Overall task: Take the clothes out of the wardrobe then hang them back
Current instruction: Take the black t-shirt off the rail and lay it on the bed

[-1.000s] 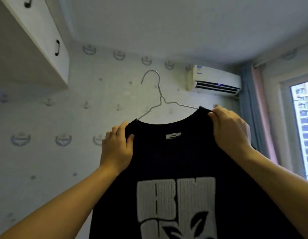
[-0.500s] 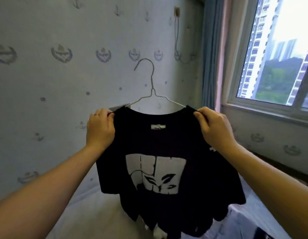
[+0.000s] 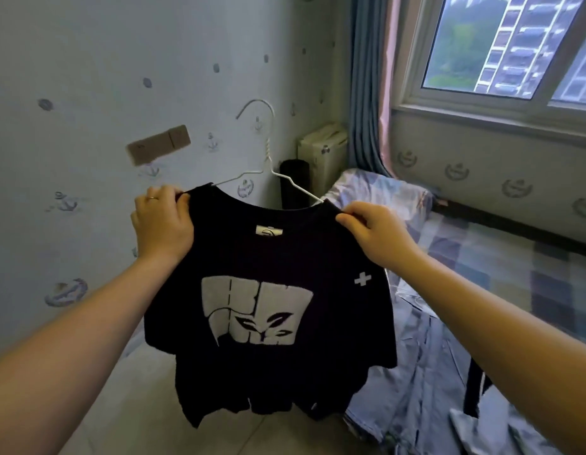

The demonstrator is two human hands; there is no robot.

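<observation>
Left hand (image 3: 162,224), right hand (image 3: 373,238): pinch grip on shoulders of black T-shirt (image 3: 334,323) on wire hanger (image 3: 268,152)

Count, head view.
- 1 black short-sleeved T-shirt (image 3: 262,264) with a white block print, centre.
- 1 white wire hanger (image 3: 268,149), 12 o'clock of the shirt.
- 2 hands: left hand (image 3: 162,224) at 10 o'clock, right hand (image 3: 373,234) at 2 o'clock.
- 1 thin ring (image 3: 151,199), on the left hand.
- 1 bed with checked cover (image 3: 515,274), 3 o'clock.
- 1 window (image 3: 502,44), 1 o'clock.
- 1 tan rectangular wall plate (image 3: 158,144).
- 1 black cylinder (image 3: 295,182).
- 1 cream box (image 3: 323,149).
</observation>
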